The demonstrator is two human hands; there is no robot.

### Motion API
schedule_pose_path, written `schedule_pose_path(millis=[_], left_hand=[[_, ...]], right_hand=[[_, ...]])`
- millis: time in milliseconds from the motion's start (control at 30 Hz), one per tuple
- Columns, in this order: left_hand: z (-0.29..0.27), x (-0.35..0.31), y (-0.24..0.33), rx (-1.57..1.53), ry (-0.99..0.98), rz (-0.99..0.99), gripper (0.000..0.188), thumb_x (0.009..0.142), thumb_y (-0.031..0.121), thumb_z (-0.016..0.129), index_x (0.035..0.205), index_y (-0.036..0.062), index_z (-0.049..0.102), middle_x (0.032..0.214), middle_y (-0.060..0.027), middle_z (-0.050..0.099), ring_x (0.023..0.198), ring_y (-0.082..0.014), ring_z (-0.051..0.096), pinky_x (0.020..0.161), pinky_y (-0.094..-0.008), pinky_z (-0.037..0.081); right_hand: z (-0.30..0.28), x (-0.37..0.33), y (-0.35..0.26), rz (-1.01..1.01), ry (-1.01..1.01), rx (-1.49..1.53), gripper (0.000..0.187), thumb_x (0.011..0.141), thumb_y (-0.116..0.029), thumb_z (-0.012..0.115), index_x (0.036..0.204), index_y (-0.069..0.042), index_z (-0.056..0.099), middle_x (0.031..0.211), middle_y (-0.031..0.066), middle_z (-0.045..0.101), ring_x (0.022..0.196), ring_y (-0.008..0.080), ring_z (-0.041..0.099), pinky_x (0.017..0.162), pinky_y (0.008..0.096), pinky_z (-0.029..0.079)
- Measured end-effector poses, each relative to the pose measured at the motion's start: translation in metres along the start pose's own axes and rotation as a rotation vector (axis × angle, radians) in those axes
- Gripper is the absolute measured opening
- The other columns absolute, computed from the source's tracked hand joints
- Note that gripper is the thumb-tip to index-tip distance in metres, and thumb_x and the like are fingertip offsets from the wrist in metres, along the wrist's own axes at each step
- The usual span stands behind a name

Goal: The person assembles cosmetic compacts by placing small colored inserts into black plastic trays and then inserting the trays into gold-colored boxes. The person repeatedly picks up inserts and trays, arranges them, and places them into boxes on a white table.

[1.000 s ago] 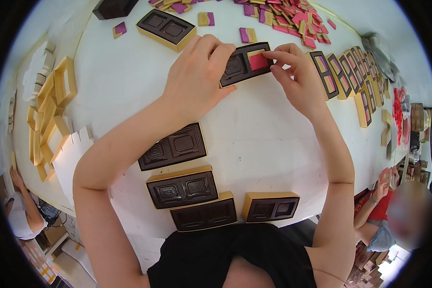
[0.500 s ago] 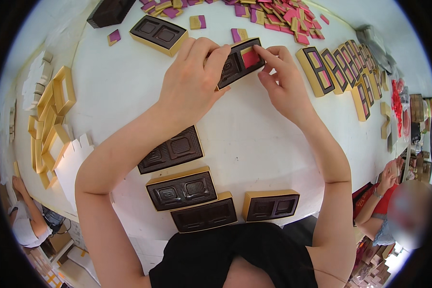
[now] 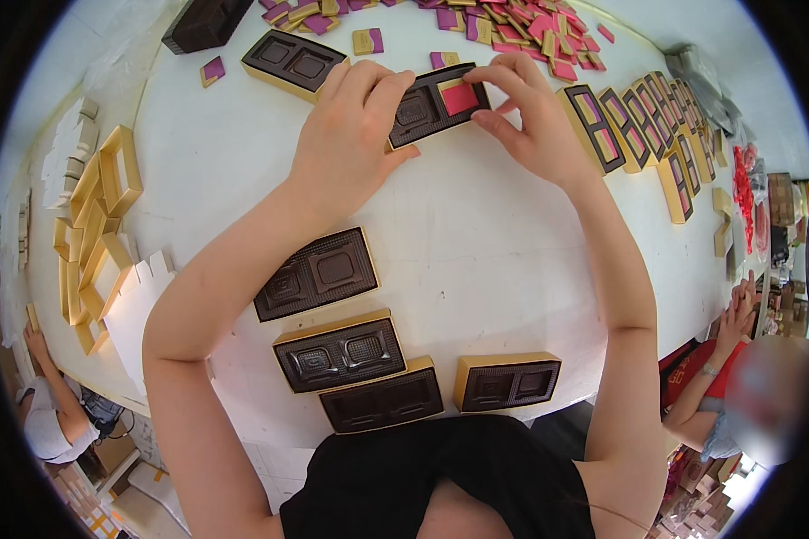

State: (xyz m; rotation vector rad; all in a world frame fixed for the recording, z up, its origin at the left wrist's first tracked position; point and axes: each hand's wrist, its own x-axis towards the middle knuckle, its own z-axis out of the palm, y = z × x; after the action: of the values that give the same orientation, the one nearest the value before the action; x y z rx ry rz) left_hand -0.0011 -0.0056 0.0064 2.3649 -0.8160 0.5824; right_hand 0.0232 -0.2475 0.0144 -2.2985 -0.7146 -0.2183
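Observation:
A small gold box with a dark brown two-compartment tray (image 3: 417, 113) is held between my hands above the table. My left hand (image 3: 351, 130) grips its left end, fingers over the far edge and thumb along the near side. At the right end, my right hand (image 3: 532, 117) has its index finger at the far rim and its thumb at the near corner. A pink-and-gold wrapped square (image 3: 461, 98) lies in the right compartment, beside my right fingertips; the left compartment holds none. Just left of my left hand stands another gold box with a dark tray (image 3: 297, 61).
Boxes with dark trays stand near me, including one on the right (image 3: 511, 383). Filled boxes (image 3: 593, 130) line the right side. Wrapped squares (image 3: 512, 27) are heaped at the back; gold frames (image 3: 117, 171) lie left. Other people's hands (image 3: 737, 314) show at the edges.
Both hands have shifted slightly away and left with the box, which is tilted less now. The pink square shows more fully in the right compartment as my right fingers moved to its edge.

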Motion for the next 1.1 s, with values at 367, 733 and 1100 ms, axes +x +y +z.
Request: schedule_pose_path(millis=[367,733,1100], left_hand=[[-0.001,-0.002,0.003,-0.040,-0.069,-0.062,0.069,0.061,0.006,0.086,0.123,0.0031,0.057,0.111,-0.0113,0.056,0.105,-0.0313,0.054,0.089,-0.0399,0.048],[-0.003,-0.003,0.007,-0.034,-0.092,-0.086,0.067,0.061,0.007,0.087,0.121,0.0029,0.058,0.112,-0.0120,0.057,0.108,-0.0323,0.055,0.092,-0.0406,0.048],[-0.001,-0.003,0.004,0.006,-0.046,-0.087,0.069,0.058,0.009,0.088,0.120,0.0020,0.058,0.111,-0.0100,0.057,0.102,-0.0307,0.055,0.087,-0.0391,0.048]], right_hand=[[0.001,0.001,0.008,-0.142,0.012,0.003,0.045,0.072,-0.015,0.085,0.103,-0.006,0.054,0.118,0.0063,0.053,0.112,0.0277,0.051,0.086,0.0373,0.050],[0.000,-0.003,0.006,-0.141,-0.001,0.022,0.046,0.070,-0.014,0.086,0.102,-0.006,0.054,0.121,0.0081,0.053,0.113,0.0296,0.050,0.089,0.0386,0.048],[0.005,-0.011,-0.009,-0.183,0.170,-0.161,0.040,0.077,-0.005,0.077,0.110,-0.004,0.056,0.108,0.0101,0.063,0.105,0.0324,0.055,0.087,0.0405,0.047]])
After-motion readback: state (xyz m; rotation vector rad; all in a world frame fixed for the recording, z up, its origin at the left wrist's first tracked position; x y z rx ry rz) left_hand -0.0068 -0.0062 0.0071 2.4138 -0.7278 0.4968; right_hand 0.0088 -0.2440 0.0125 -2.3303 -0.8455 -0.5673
